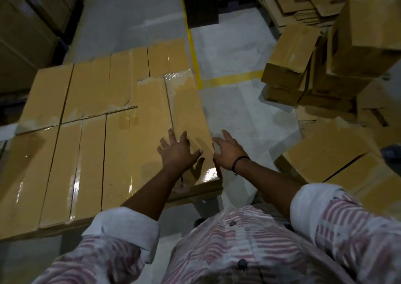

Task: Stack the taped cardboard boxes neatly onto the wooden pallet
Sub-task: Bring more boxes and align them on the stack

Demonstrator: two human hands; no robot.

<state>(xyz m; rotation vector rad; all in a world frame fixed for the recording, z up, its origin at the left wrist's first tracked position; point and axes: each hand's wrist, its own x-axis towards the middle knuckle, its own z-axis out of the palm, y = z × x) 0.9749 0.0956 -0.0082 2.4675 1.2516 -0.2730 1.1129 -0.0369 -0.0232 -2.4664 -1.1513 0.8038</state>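
Far left: a wall of cartons [26, 23] stands in shadow, cut off by the frame edge. It does not appear to be part of the task.

Left to centre: the stacked boxes [86, 153] lie in close rows with taped seams up, forming a flat tier. The wooden pallet beneath them is hidden, and its edges cannot be confirmed.

Centre: the rightmost box [188, 110] lies at the right end of the tier. Its far end overlaps the rear row, so it probably sits one tier higher.

- The left hand [178, 151] rests flat on the near end of this box, fingers spread, grip released.
- The right hand [227, 151], with a dark wristband [239, 161], is at the box's right edge, fingers spread, grip released. Contact with the side face cannot be determined.

Step in hand, as judged: final squaring of the box just set down. The next move calls for a light push to bring its edge flush with its neighbours. After that, turn right to fetch another box.

Right of centre: a yellow floor line [194, 53] borders the stack on the grey floor [238, 110].

Right: loose boxes [290, 51] are heaped at uneven angles, well apart from the stack. Flattened cardboard [303, 5] lies behind them. The count of remaining boxes is unclear because the heap runs out of frame and the light is dim.
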